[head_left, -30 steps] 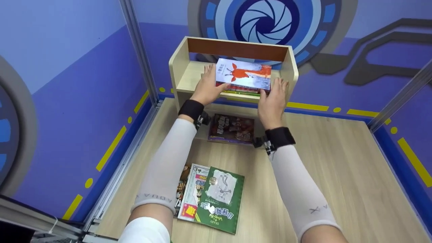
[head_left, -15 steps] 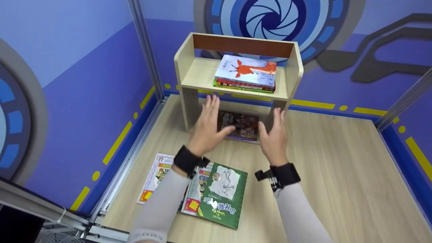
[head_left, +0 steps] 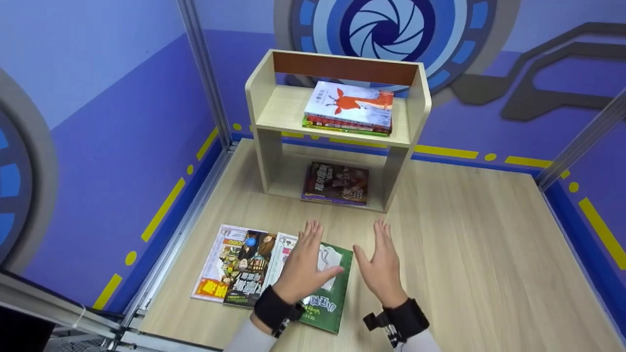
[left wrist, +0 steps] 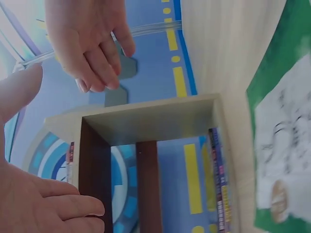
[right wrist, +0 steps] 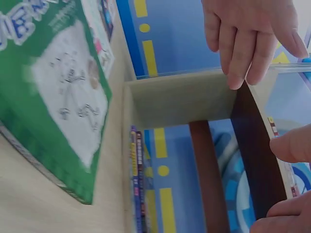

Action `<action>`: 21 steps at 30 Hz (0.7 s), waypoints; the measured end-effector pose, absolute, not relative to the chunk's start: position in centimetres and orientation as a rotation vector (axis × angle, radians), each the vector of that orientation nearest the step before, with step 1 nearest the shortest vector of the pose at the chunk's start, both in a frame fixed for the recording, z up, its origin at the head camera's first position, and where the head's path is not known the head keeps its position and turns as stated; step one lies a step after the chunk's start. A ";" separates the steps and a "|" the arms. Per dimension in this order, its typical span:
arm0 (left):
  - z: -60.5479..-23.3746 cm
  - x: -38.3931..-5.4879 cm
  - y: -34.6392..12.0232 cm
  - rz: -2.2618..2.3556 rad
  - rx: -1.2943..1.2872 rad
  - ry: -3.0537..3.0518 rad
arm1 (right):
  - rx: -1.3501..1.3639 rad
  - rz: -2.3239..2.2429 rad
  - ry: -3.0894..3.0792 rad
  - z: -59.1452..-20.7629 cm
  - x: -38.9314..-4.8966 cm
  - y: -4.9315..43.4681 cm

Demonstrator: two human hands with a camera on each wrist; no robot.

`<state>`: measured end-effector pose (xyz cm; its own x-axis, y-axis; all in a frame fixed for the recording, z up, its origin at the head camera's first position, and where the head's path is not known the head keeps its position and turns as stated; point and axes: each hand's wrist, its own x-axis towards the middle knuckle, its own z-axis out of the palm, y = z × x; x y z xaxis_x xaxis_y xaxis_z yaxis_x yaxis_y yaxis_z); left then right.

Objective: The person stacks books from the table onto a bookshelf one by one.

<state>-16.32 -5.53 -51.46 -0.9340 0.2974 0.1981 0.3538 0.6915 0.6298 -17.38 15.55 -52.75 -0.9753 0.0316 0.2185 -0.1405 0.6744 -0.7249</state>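
My left hand (head_left: 304, 269) hovers over the left part of a green book (head_left: 333, 318), fingers extended, thumb apart, holding nothing. Just beyond that book's right edge is my right hand (head_left: 380, 269), likewise empty with straight fingers. The green book (right wrist: 29, 92) overlaps a white-covered comic book (head_left: 279, 254). To their left lie a dark-covered book (head_left: 247, 274) and another white-edged comic book (head_left: 210, 274). Part of the green cover is hidden behind my left hand. Both palms face each other across a gap, seen in the wrist views.
A two-level wooden bookshelf (head_left: 281, 105) stands at the back. Its upper shelf bears a book stack topped by a white giraffe-cover book (head_left: 352, 103). Dark-covered books (head_left: 337, 182) lie flat on the lower shelf. Walls and metal posts (head_left: 200, 73) border the table (head_left: 479, 254).
Both hands have let go of the giraffe-cover stack on the upper shelf and drawn back toward me, down to the books on the table. The stack stays on the shelf.
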 end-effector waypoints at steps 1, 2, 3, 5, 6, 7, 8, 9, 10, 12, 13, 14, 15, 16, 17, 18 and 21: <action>-51.7 -16.1 -5.5 -1.080 -0.532 -2.826 | 0.096 1.185 -2.676 -53.0 -17.2 15.4; -52.0 -16.0 -5.5 -1.084 -0.525 -2.833 | 0.103 1.188 -2.674 -53.2 -17.1 15.3; -52.3 -15.9 -5.4 -1.091 -0.518 -2.839 | 0.112 1.191 -2.676 -53.4 -17.0 15.2; -52.7 -15.7 -5.3 -1.095 -0.498 -2.852 | 0.120 1.201 -2.674 -53.6 -17.0 15.0; -52.9 -15.6 -5.2 -1.099 -0.486 -2.853 | 0.120 1.206 -2.674 -53.8 -17.0 14.9; -53.1 -15.4 -5.2 -1.104 -0.468 -2.853 | 0.121 1.210 -2.676 -53.9 -17.0 14.9; -53.3 -15.2 -5.2 -1.104 -0.445 -2.854 | 0.119 1.211 -2.683 -54.1 -16.9 14.8; -53.5 -15.0 -5.2 -1.109 -0.411 -2.855 | 0.116 1.210 -2.694 -54.3 -16.9 14.8; -53.8 -14.7 -5.2 -1.110 -0.362 -2.856 | 0.114 1.213 -2.710 -54.5 -16.7 14.7; -54.4 -13.9 -5.3 -1.101 -0.257 -2.862 | 0.123 1.211 -2.748 -55.1 -16.5 14.7; -54.7 -13.5 -5.4 -1.089 -0.203 -2.870 | 0.131 1.209 -2.767 -55.3 -16.3 14.6; -55.0 -13.1 -5.5 -1.061 -0.153 -2.880 | 0.143 1.206 -2.786 -55.6 -16.2 14.6; -55.3 -12.7 -5.6 -1.029 -0.109 -2.888 | 0.158 1.207 -2.800 -55.8 -16.0 14.5; -55.6 -12.4 -5.7 -0.988 -0.075 -2.896 | 0.174 1.208 -2.809 -56.1 -15.9 14.5; -55.9 -12.0 -5.8 -0.942 -0.052 -2.898 | 0.191 1.206 -2.816 -56.3 -15.8 14.5; -56.2 -11.7 -5.9 -0.892 -0.031 -2.902 | 0.210 1.202 -2.816 -56.5 -15.6 14.4; -57.3 -10.5 -6.0 -0.748 0.048 -2.924 | 0.266 1.185 -2.824 -57.4 -15.3 14.5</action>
